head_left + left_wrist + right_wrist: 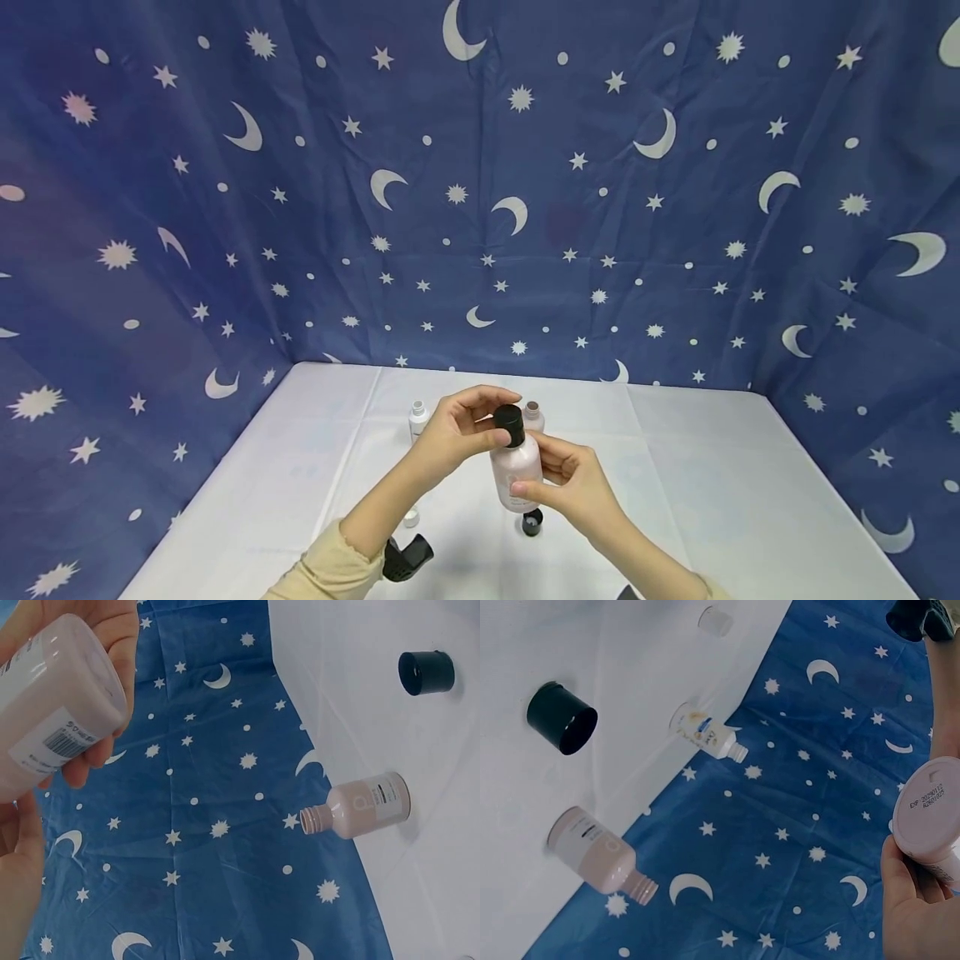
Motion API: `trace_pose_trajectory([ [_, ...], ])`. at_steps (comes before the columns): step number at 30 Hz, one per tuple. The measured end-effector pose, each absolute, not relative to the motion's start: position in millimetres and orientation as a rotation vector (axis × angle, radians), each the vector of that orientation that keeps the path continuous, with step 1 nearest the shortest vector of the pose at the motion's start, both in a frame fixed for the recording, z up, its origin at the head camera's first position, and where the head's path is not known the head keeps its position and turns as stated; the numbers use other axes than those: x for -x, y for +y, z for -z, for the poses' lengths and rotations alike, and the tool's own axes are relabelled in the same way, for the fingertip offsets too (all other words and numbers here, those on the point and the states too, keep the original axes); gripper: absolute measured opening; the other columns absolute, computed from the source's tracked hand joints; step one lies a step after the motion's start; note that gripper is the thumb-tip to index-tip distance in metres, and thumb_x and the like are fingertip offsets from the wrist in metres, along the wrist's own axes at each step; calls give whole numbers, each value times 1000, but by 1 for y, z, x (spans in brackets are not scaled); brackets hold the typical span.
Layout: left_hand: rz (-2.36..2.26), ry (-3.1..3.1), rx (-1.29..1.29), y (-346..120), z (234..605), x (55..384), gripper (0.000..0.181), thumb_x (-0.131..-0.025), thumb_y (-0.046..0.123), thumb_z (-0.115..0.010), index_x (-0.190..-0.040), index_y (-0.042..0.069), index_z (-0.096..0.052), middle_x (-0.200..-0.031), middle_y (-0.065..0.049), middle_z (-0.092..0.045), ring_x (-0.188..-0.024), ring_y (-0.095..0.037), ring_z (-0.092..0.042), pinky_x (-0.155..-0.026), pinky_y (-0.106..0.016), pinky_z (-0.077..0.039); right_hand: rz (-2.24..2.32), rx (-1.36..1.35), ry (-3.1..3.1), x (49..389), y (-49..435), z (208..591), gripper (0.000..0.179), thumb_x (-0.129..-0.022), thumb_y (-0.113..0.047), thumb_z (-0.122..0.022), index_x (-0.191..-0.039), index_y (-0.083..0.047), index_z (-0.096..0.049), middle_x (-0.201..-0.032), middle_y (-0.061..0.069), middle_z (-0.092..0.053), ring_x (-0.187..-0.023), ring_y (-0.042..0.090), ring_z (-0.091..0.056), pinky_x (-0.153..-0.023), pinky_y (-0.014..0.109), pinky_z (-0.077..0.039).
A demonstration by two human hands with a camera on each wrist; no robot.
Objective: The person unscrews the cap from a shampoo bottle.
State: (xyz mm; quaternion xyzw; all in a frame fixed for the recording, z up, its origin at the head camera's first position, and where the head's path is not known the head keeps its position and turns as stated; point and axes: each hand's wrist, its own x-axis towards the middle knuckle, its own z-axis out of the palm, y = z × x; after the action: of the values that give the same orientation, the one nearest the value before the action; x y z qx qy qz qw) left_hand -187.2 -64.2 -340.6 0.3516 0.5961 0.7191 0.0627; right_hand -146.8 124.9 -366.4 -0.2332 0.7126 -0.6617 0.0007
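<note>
A pale pink bottle (516, 477) with a black screw cap (509, 422) is held slightly tilted above the table. My left hand (459, 429) pinches the cap between thumb and fingers. Lower down, my right hand (573, 483) grips the bottle's body from the right side. In the right wrist view the bottle's base (934, 806) faces the camera, with printed date text on it. The left wrist view shows the barcode label (56, 742) on the bottle's side. That view leaves the cap out of sight.
On the white table (697, 500) stands a smaller pink bottle (592, 851), uncapped, behind the held one. A white uncapped bottle (417, 417) stands farther left. A loose black cap (532, 522) and a small white cap (411, 517) lie nearer. A starry blue cloth (525, 208) hangs behind.
</note>
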Motion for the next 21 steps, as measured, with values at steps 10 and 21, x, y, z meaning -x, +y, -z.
trace_pose_trajectory([
  [10, -2100, 1870, -1164, -64, 339, 189, 74, -88, 48, -60, -146, 10, -32, -141, 0, -43, -126, -16, -44, -109, -44, -37, 2069, 712, 2264, 147, 125, 368, 55, -78, -4, -75, -125, 13, -53, -118, 33, -59, -98, 3, -64, -86, 18, -52],
  [21, -1889, 1737, -1419, -67, 339, 191, 54, -104, 25, -33, -148, -2, -17, -149, -29, -27, -133, -10, -43, -112, -27, -34, 2077, 680, 2234, 145, 128, 364, 56, -79, -4, -74, -126, 15, -50, -118, 34, -58, -98, 3, -64, -87, 19, -52],
])
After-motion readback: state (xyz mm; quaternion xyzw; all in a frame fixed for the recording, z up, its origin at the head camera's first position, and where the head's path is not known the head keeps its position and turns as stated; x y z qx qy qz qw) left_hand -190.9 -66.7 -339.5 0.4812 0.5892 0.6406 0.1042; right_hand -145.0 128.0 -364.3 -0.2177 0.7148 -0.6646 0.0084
